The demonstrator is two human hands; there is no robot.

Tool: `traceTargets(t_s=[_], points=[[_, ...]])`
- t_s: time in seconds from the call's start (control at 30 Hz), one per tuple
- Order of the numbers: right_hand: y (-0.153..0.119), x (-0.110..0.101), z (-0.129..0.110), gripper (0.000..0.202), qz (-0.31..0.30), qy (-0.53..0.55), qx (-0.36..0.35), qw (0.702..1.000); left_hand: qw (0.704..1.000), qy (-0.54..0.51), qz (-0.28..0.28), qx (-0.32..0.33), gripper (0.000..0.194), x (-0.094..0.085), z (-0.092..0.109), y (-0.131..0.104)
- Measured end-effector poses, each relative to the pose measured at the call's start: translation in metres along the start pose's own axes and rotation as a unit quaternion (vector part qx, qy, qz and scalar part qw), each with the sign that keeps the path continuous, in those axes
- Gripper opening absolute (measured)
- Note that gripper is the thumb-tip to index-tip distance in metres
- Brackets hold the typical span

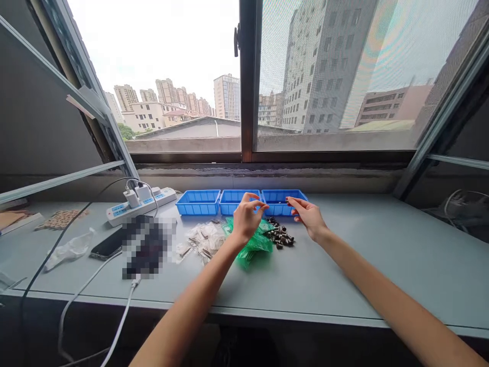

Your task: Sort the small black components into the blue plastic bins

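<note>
Three blue bins stand in a row at the back of the table: a left bin (197, 208), a middle bin (229, 208) and a right bin (272, 209). My left hand (249, 216) is raised over green plastic bags (254, 244), thumb and fingertips pinched; what lies between them is too small to make out. Before the right bin, my right hand (308, 216) has its fingertips together on something small and dark. Dark metal fittings (280, 235) lie in a pile between the hands. Clear plastic packets with metal pieces (204, 239) lie left of the green bags.
A power strip (142, 205) with plugs, a black phone (109, 247), a blurred dark object (147, 250), cables and a crumpled plastic bag (71, 250) occupy the left side. Behind the table is a window ledge (324, 182).
</note>
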State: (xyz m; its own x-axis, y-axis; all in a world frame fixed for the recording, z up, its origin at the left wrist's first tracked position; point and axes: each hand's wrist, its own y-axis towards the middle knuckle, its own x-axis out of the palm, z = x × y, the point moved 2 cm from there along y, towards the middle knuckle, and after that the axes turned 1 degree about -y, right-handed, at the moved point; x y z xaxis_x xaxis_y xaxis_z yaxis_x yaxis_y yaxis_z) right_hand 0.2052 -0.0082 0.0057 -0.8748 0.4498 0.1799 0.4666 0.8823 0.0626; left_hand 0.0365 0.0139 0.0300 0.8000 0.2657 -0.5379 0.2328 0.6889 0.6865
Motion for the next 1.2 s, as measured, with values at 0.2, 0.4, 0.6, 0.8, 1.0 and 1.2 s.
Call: traceTargets(t_s=[0.2, 0.4, 0.6, 0.8, 1.0, 1.2], points=[[0.009, -0.01, 0.001, 0.031, 0.055, -0.054, -0.067, 0.995, 1.0, 0.004, 0.009, 0.009, 0.014, 0.0, 0.002, 0.001], [0.009, -0.011, 0.001, 0.032, 0.051, -0.082, -0.067, 0.993, 1.0, 0.017, 0.021, 0.01, 0.02, -0.005, 0.005, 0.001], [0.003, -0.006, -0.009, 0.04, -0.008, -0.069, -0.069, 0.995, 1.0, 0.022, 0.021, -0.01, 0.015, -0.004, 0.004, 0.002], [-0.002, -0.001, -0.01, 0.033, -0.063, -0.206, -0.11, 0.97, 0.999, 0.035, 0.007, -0.039, 0.011, -0.003, 0.004, 0.003], [-0.012, 0.002, -0.011, 0.019, -0.081, -0.466, -0.233, 0.85, 0.997, 0.043, -0.038, -0.053, 0.013, -0.006, 0.009, 0.0], [-0.018, 0.004, -0.006, 0.032, -0.146, -0.556, -0.218, 0.789, 0.988, 0.058, -0.128, -0.061, 0.034, -0.005, 0.016, -0.002]])
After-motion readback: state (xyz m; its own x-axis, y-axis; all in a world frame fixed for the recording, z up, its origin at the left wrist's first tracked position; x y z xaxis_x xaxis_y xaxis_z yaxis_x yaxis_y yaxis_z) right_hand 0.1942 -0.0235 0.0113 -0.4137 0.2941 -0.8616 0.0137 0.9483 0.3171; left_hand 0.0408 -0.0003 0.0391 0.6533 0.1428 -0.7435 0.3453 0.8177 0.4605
